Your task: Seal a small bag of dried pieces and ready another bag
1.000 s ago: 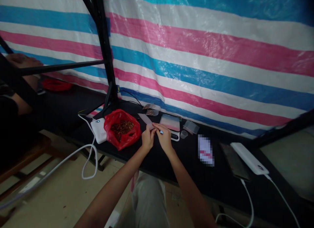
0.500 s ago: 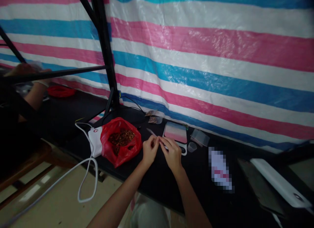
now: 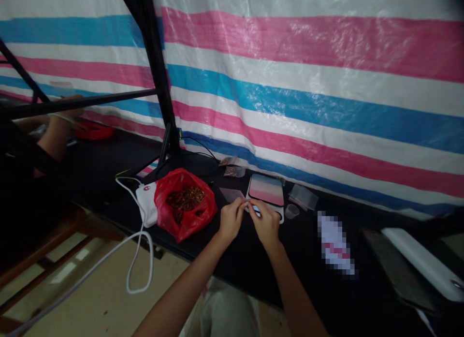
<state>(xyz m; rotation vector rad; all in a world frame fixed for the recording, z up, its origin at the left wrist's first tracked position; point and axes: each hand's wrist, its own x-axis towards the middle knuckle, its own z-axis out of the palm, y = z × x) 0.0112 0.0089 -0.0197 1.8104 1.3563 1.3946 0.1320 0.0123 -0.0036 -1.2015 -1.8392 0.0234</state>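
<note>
My left hand (image 3: 230,221) and my right hand (image 3: 266,222) meet above the black table (image 3: 253,259), both pinching a small clear plastic bag (image 3: 232,194) that sticks out to the upper left of my fingers. Just left of my hands lies an open red plastic bag (image 3: 184,206) with brown dried bits inside. Right behind my hands sits a small scale (image 3: 266,191) with a pink and blue gradient top.
A white device (image 3: 145,201) with a cable lies left of the red bag. Spare clear bags (image 3: 303,196), a small clear cup (image 3: 291,211), a white power bank (image 3: 424,264) and a dark phone (image 3: 395,274) lie right. Another person's arm (image 3: 54,134) is far left. A black metal frame (image 3: 155,76) and a striped tarp stand behind.
The view shifted slightly left and down. My hands stayed together on the small clear bag, which now shows flatter, turned toward the upper left.
</note>
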